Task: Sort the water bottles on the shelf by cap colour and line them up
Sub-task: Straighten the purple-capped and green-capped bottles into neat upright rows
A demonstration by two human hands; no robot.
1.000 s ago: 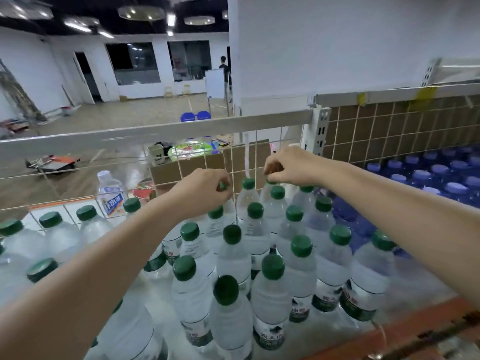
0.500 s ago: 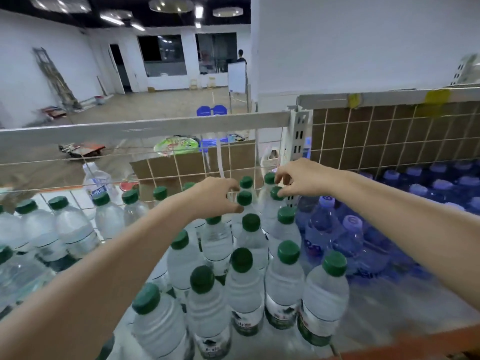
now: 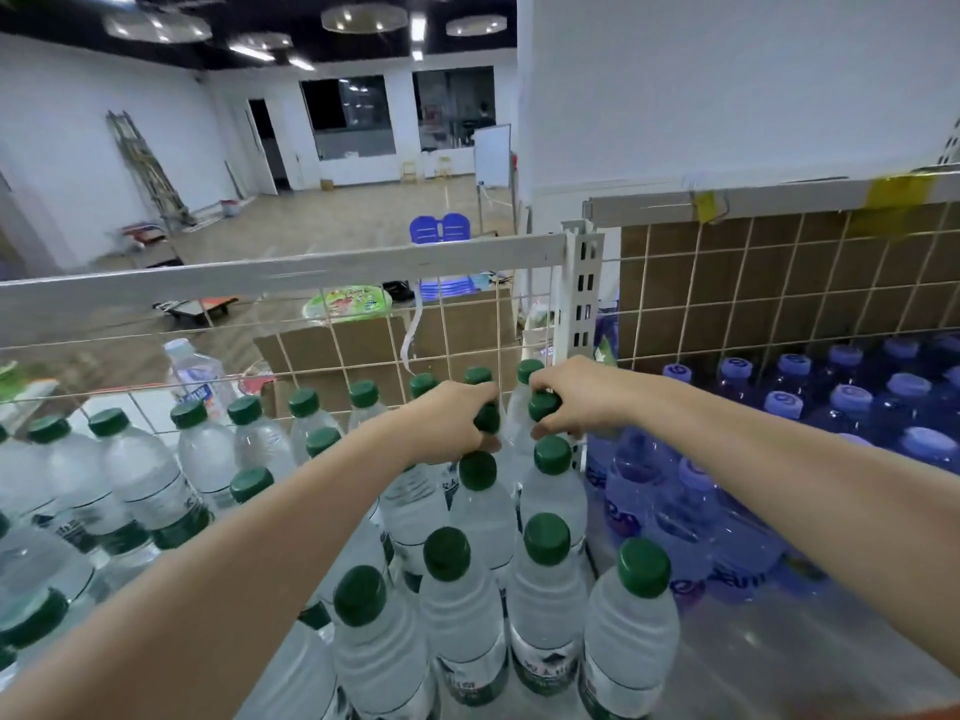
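Observation:
Several clear green-capped bottles (image 3: 547,589) stand in rows on the shelf, filling its left and middle. Blue bottles with pale blue caps (image 3: 852,407) fill the right side. My left hand (image 3: 447,423) is closed around the neck of one green-capped bottle (image 3: 487,418) near the back of the rows. My right hand (image 3: 576,397) grips the neighbouring green-capped bottle (image 3: 544,405) by its cap, right beside the white upright post. Both arms reach forward over the front rows.
A wire mesh back (image 3: 363,350) with a white rail (image 3: 280,278) closes the shelf behind the bottles. A white slotted post (image 3: 584,298) divides the two sections. A white-capped bottle (image 3: 195,371) and cardboard boxes (image 3: 457,335) lie beyond the mesh.
The view has swung left and closer. Both hands have come nearer together and lower, each now closed on a green-capped bottle at the back by the post.

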